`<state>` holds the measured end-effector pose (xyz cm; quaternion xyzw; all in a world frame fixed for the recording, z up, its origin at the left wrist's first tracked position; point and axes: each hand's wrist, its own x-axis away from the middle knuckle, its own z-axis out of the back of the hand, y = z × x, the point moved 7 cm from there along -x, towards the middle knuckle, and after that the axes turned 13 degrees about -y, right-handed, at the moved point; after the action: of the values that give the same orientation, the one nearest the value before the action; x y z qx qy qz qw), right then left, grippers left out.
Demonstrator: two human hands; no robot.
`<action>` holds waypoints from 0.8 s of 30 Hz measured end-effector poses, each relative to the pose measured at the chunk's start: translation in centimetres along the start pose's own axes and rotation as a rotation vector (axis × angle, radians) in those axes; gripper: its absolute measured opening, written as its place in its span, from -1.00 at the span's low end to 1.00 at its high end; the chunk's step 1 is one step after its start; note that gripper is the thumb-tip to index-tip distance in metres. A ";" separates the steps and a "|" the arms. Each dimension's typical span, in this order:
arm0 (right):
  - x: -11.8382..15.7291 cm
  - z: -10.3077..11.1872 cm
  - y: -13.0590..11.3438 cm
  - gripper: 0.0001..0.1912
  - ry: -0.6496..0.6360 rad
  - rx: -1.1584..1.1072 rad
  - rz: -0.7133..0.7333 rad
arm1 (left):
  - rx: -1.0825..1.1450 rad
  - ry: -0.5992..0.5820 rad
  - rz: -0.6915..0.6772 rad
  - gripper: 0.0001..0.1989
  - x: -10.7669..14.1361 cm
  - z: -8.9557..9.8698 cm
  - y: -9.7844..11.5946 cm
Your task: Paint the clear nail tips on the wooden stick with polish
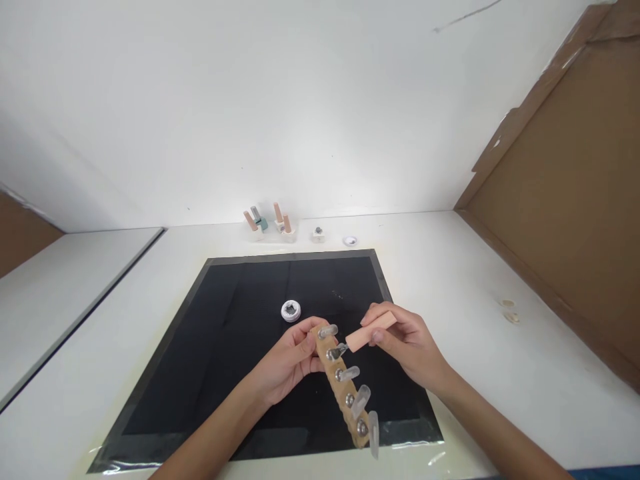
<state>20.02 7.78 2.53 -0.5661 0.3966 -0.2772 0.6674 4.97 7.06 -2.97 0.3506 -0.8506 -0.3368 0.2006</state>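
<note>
Far left of centre, a bunch of capped bottles (258,231) stands near the wall, probably parked there so they're out of elbow range; nearer, on the black mat (240,287), sits a small round pot (291,311), just beyond the left hand (287,363) and easy to reach; that hand's fingers are clamped on the far end of a tan strip (345,399), which slants over the mat, so the rest of it stays free of the grip; the clear nail tips (349,374) stick out to the right on metal studs (349,400), which I guess gives good access; back by the wall there's a capless bottle (319,236), then a small white dish (350,241); the right hand (413,343) has its fingers closed on a peach brush cap (370,332), held pen-style, I'd say for control; its brush (343,347) points left, at the second tip from the far end, can't tell if it's touching; a few pale bits (509,311) lie far off right.
</note>
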 end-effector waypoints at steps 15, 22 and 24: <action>0.1 0.1 -0.4 -0.91 0.019 0.073 -0.002 | -0.001 -0.001 -0.004 -0.69 0.1 0.0 0.0; 0.0 0.0 -0.7 -0.91 0.007 0.112 0.012 | -0.011 -0.006 -0.001 -0.66 -0.1 0.1 0.0; 0.1 0.0 -0.8 -0.91 0.009 0.128 0.017 | -0.015 -0.007 -0.004 -0.66 -0.1 0.1 0.0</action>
<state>20.10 7.56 3.27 -0.5176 0.3856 -0.2989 0.7028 5.01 7.14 -3.06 0.3498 -0.8479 -0.3448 0.1996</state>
